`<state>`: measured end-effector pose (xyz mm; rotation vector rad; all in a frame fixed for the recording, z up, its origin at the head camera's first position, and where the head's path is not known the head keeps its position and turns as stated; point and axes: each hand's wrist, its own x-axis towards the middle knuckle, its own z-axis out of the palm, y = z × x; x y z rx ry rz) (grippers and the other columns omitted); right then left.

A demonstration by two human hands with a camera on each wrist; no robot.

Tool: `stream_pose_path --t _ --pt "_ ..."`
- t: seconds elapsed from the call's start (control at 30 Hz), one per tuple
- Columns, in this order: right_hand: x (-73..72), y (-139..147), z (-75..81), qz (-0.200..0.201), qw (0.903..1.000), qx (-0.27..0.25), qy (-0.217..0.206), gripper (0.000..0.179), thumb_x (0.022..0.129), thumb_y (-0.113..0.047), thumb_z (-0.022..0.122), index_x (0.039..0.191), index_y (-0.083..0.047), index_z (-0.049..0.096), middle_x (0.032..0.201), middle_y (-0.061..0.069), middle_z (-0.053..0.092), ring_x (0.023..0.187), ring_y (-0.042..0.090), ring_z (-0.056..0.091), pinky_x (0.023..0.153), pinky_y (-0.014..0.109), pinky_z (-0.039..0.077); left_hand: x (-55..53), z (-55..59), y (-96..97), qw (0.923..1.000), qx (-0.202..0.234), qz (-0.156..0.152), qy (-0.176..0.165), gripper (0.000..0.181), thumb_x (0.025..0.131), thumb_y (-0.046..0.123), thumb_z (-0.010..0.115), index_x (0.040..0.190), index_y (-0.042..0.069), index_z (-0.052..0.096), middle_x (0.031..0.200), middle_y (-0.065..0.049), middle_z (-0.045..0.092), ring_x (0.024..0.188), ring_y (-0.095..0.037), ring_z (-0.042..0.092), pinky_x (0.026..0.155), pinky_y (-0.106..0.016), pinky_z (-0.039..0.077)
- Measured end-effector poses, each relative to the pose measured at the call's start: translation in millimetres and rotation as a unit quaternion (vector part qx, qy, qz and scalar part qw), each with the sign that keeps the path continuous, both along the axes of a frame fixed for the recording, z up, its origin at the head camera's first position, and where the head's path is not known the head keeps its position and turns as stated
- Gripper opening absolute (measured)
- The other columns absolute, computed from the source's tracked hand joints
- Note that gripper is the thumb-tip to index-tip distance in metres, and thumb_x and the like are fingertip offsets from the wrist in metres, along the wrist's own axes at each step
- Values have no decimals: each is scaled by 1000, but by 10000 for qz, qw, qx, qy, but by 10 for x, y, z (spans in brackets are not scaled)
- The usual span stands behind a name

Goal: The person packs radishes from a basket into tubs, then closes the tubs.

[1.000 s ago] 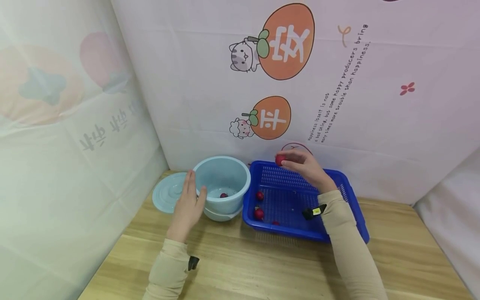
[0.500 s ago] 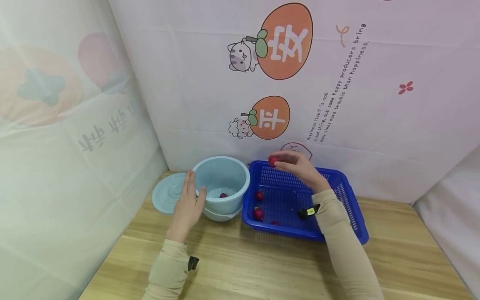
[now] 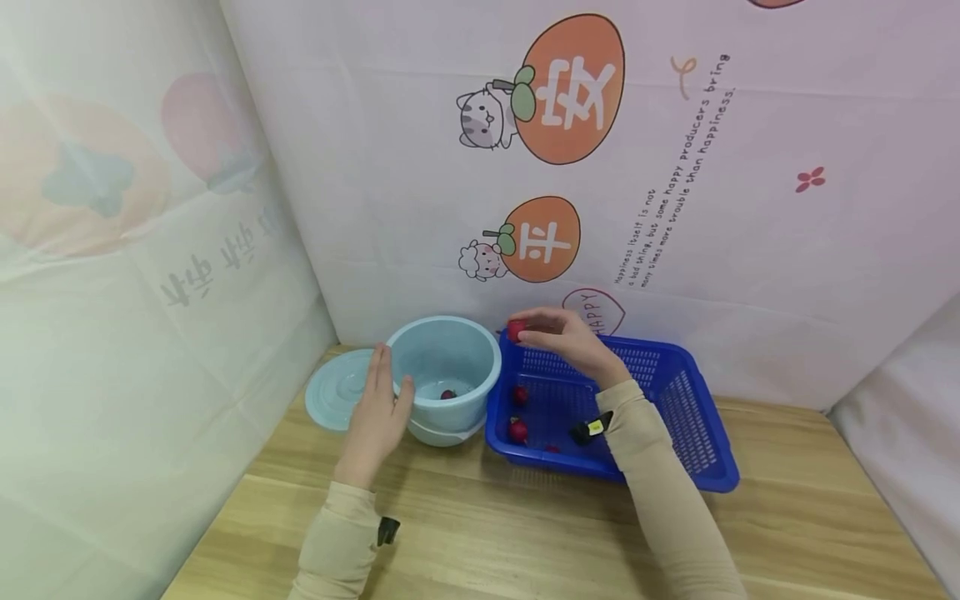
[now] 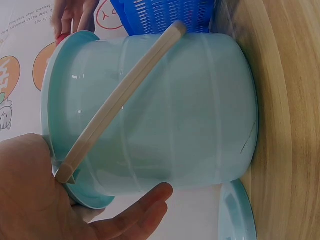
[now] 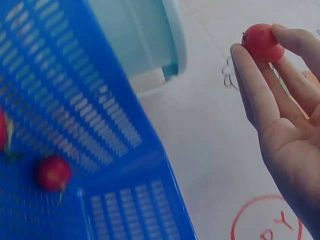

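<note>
Between thumb and fingertips, my right hand [image 3: 562, 337] pinches a red radish [image 3: 517, 331] above the basket's back-left corner, near the bucket. The right wrist view shows the same radish [image 5: 262, 43] with its small stem end outward. My left hand [image 3: 377, 421] lies with straight fingers against the left side of the light blue bucket [image 3: 491, 367], close to its rim. One radish [image 3: 447, 394] lies on the bucket's bottom. Several more sit in the blue basket [image 3: 705, 417], among them a radish [image 3: 518, 430] along its left side. The bucket's pale handle [image 4: 122, 97] hangs down its side.
A light blue lid [image 3: 333, 392] lies left of the bucket, partly behind my left hand. Bucket and basket stand side by side on the wooden table [image 3: 510, 542]. A printed white cloth [image 3: 405, 208] rises right behind them, with another cloth wall at the left.
My right hand has moved left with the radish, from over the basket's back toward the bucket's rim. The left hand stays at the bucket.
</note>
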<state>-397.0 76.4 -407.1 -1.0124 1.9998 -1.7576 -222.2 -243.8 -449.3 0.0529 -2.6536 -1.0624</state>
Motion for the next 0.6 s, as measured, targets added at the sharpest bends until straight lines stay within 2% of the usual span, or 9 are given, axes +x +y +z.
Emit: stream_pose_path --t 0.07,0.3,0.6 --pt "21 -92 3 29 10000 3 14 37 101 -21 73 137 -10 70 132 13 71 121 32 68 104 54 54 8 -1 0 10000 7 19 -14 75 114 48 33 170 6 8 178 -10 3 150 -47 37 114 -67 38" --pt "73 -453 -3 203 9996 151 95 36 101 -23 73 136 -13 72 131 9 72 121 30 68 103 46 55 2 -4 -16 10000 21 16 6 73 114 44 35 170 5 8 178 -11 3 148 -47 39 112 -67 40" --pt "136 -797 -56 595 9979 188 176 35 100 -21 75 135 -13 73 132 8 71 122 29 68 103 45 56 -23 4 -19 10000 20 29 -29 72 114 40 39 170 6 9 178 -10 4 150 -47 37 115 -66 37"
